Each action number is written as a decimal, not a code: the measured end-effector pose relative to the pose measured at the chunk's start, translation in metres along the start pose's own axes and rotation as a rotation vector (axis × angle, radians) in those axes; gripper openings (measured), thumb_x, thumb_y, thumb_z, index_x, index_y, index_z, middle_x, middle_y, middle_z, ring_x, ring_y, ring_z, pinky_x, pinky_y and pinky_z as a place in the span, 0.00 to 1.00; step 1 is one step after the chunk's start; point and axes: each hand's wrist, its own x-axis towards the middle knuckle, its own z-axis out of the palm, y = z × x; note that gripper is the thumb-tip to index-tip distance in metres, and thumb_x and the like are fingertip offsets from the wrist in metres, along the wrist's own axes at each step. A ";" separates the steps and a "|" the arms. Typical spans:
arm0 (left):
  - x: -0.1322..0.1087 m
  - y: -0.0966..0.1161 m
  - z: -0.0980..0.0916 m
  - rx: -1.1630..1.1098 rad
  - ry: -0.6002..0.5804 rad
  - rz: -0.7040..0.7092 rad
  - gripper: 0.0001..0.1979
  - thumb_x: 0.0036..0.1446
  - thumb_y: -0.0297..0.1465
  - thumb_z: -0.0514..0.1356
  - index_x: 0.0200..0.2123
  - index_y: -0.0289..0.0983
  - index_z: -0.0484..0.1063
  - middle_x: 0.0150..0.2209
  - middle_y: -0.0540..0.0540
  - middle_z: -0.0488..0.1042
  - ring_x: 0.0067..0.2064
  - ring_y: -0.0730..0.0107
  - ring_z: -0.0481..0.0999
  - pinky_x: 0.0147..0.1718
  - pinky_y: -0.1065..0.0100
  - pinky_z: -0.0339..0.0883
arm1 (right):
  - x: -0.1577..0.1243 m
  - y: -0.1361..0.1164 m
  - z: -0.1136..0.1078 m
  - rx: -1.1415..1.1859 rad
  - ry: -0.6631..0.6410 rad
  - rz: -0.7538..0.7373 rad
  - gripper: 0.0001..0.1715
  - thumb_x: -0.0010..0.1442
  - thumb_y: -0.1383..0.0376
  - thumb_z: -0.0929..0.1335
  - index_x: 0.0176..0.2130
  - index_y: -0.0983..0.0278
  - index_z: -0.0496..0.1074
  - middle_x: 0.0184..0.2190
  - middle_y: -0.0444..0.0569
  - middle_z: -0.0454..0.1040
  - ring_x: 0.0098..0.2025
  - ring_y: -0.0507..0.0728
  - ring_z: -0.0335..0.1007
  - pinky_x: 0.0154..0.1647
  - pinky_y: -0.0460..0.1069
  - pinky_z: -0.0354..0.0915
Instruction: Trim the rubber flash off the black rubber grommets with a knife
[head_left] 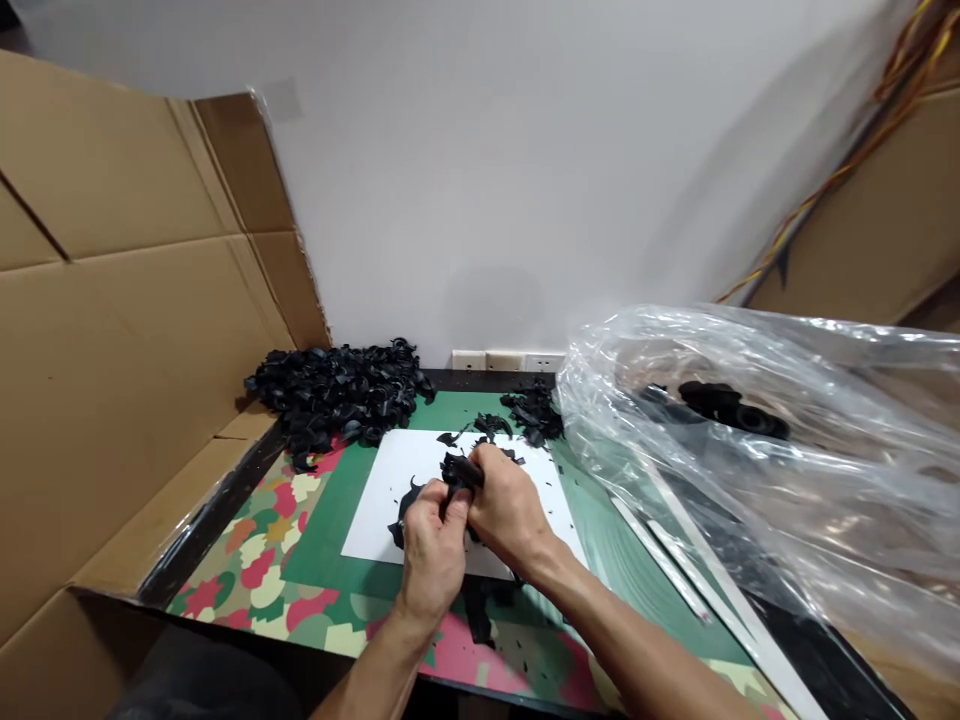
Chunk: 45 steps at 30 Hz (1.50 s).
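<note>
My left hand (pixel 435 545) and my right hand (pixel 511 502) meet over a white sheet (pixel 375 525). Both are closed on a black rubbery part (pixel 461 470), which sticks up between the fingers. Its full shape is hidden by my hands, and so is any small tool in the right fingers. Left of my left hand, torn black scraps (pixel 401 520) lie on the sheet. More black scraps (pixel 478 610) are scattered below my wrists, near the table's front edge.
A heap of curled black scraps (pixel 352 390) stands at the back left beside a cardboard wall (pixel 135 330). A smaller pile (pixel 534 410) lies back right. At right, a clear plastic bag (pixel 750 480) holds black parts (pixel 735 408). Pale strips (pixel 675 565) lie along the green mat (pixel 322 540).
</note>
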 end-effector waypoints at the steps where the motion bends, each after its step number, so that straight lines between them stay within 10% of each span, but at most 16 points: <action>1: -0.006 0.002 -0.003 -0.025 -0.064 -0.010 0.14 0.53 0.40 0.58 0.20 0.39 0.65 0.20 0.51 0.65 0.24 0.69 0.64 0.24 0.68 0.59 | 0.007 0.007 -0.007 0.031 0.078 0.078 0.08 0.46 0.74 0.66 0.29 0.61 0.66 0.24 0.45 0.69 0.24 0.54 0.62 0.26 0.48 0.54; 7: -0.009 0.001 -0.012 -0.318 -0.122 -0.231 0.21 0.50 0.49 0.63 0.22 0.37 0.66 0.17 0.53 0.62 0.21 0.75 0.61 0.21 0.72 0.55 | 0.031 0.057 -0.052 0.044 0.153 0.146 0.09 0.57 0.65 0.61 0.27 0.62 0.67 0.20 0.47 0.69 0.22 0.56 0.63 0.24 0.50 0.55; 13: 0.013 -0.002 -0.006 -0.417 -0.180 -0.268 0.25 0.46 0.53 0.64 0.22 0.36 0.64 0.17 0.54 0.64 0.20 0.78 0.60 0.21 0.75 0.52 | 0.009 0.069 -0.048 0.038 0.041 0.086 0.11 0.52 0.61 0.66 0.22 0.62 0.70 0.20 0.47 0.72 0.23 0.57 0.66 0.25 0.49 0.58; 22: 0.013 -0.003 -0.008 0.024 -0.192 0.125 0.15 0.55 0.38 0.61 0.21 0.37 0.65 0.24 0.52 0.62 0.27 0.72 0.63 0.27 0.71 0.59 | -0.013 0.032 -0.042 0.454 -0.216 0.035 0.11 0.55 0.58 0.67 0.31 0.63 0.75 0.28 0.47 0.76 0.31 0.57 0.71 0.32 0.50 0.64; 31: 0.007 -0.001 -0.005 0.436 -0.173 0.399 0.07 0.56 0.26 0.54 0.27 0.39 0.67 0.28 0.48 0.69 0.32 0.65 0.71 0.31 0.67 0.64 | -0.021 0.011 -0.013 0.245 -0.042 -0.163 0.12 0.51 0.71 0.66 0.19 0.62 0.64 0.22 0.44 0.67 0.25 0.52 0.62 0.26 0.46 0.56; 36: 0.009 -0.005 -0.001 0.594 -0.053 0.560 0.09 0.55 0.22 0.51 0.28 0.39 0.67 0.28 0.45 0.70 0.31 0.63 0.71 0.30 0.65 0.64 | -0.016 0.006 -0.005 0.280 -0.039 0.018 0.12 0.49 0.72 0.64 0.18 0.61 0.60 0.18 0.42 0.65 0.22 0.52 0.60 0.23 0.45 0.53; 45: -0.013 0.026 -0.007 0.211 -0.274 0.512 0.06 0.56 0.26 0.57 0.28 0.40 0.70 0.30 0.43 0.73 0.33 0.61 0.72 0.33 0.63 0.66 | 0.023 0.025 -0.011 0.281 0.085 0.209 0.10 0.51 0.70 0.63 0.20 0.60 0.61 0.17 0.44 0.66 0.21 0.54 0.60 0.23 0.48 0.54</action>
